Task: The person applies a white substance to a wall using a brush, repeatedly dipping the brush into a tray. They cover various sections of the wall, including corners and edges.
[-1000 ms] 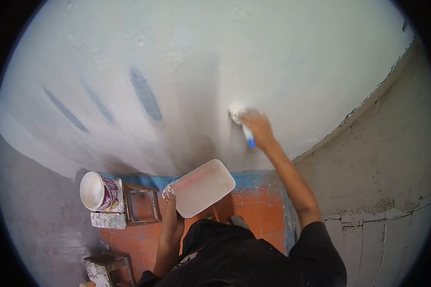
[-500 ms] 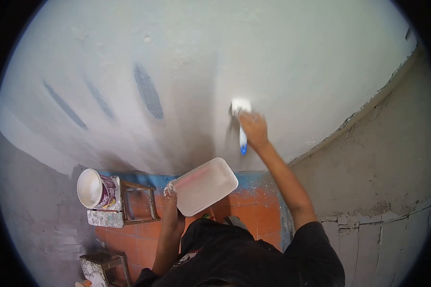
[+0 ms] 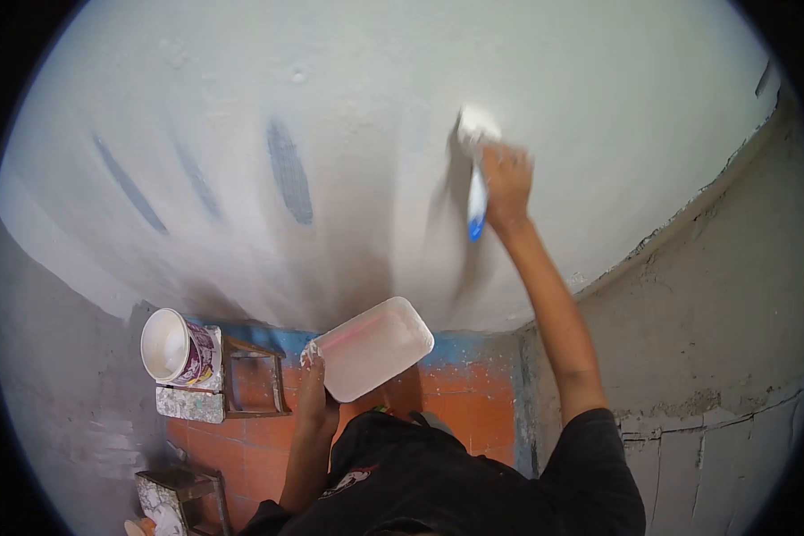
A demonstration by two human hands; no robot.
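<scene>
Wrapped round a brush [image 3: 477, 192] with a white and blue handle, my right hand [image 3: 508, 181] is raised against the pale wall [image 3: 348, 134]. The brush's white-coated head points up and touches or nearly touches the wall. Lower down, my left hand [image 3: 314, 386] grips the left end of a shallow white rectangular tray [image 3: 375, 348], which tilts up to the right and has a pinkish smear inside. White material coats the left fingertips. Dark grey streaks [image 3: 290, 171] mark the wall left of the brush.
A white bucket [image 3: 167, 347] stands on a paint-spattered wooden stool [image 3: 190, 404] at the left. A second stool [image 3: 183, 489] is below it. Orange floor tiles [image 3: 456, 406] lie under me, with a blue strip along the wall's foot. A rough grey wall [image 3: 715, 322] rises at the right.
My right hand and the brush have moved up and slightly right along the wall. The tray and my left hand have shifted slightly left in view.
</scene>
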